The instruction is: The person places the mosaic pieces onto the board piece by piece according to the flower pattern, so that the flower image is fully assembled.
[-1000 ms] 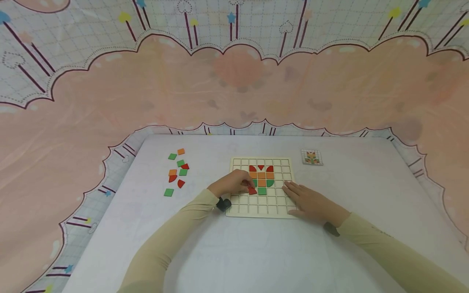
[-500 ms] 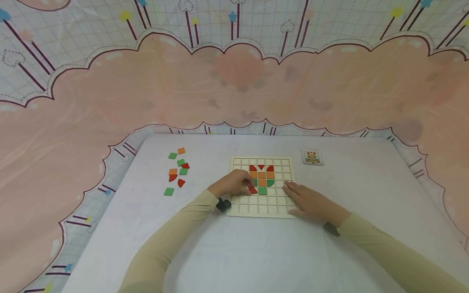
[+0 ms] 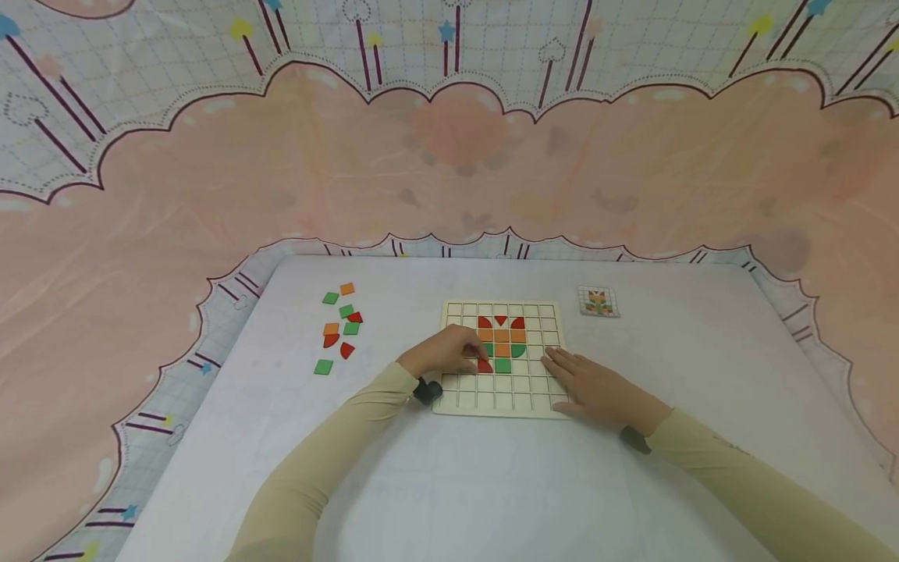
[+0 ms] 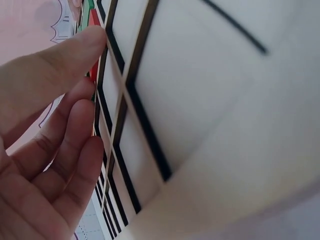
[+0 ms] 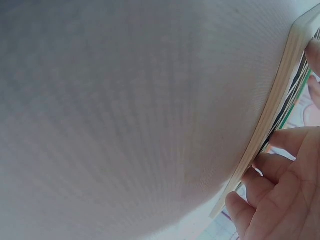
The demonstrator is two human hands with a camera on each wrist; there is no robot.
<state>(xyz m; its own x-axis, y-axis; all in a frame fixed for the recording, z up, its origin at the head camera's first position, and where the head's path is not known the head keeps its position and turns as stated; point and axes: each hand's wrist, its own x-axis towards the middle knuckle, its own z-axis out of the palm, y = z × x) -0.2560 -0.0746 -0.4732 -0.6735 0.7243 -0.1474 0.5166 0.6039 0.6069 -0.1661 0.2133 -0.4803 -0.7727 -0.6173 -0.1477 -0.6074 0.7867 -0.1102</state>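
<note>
The pale wooden grid board (image 3: 467, 400) lies flat on the table. My left hand (image 3: 445, 349) is over its left half, with thumb and fingertips pinching a red quarter-round tile (image 3: 484, 366). That tile lies in a square left of a green square tile (image 3: 502, 365); in the left wrist view the thumb covers much of the red tile (image 4: 93, 70). Above it are orange square tiles (image 3: 502, 336), a green rounded tile (image 3: 518, 350) and red tiles (image 3: 500, 321) along the top. My right hand (image 3: 597, 390) rests with fairly straight fingers on the board's right edge.
Loose green, orange and red tiles (image 3: 351, 329) lie scattered to the left, some overlapping. A small pattern card (image 3: 598, 301) showing a coloured figure on a grid lies beyond the board to the right. A patterned curtain (image 3: 449, 172) stands behind the white table (image 3: 449, 484).
The red quarter-round tile under my left fingers has turned slightly and now sits straighter in its square. My right hand has stayed in place on the board's edge.
</note>
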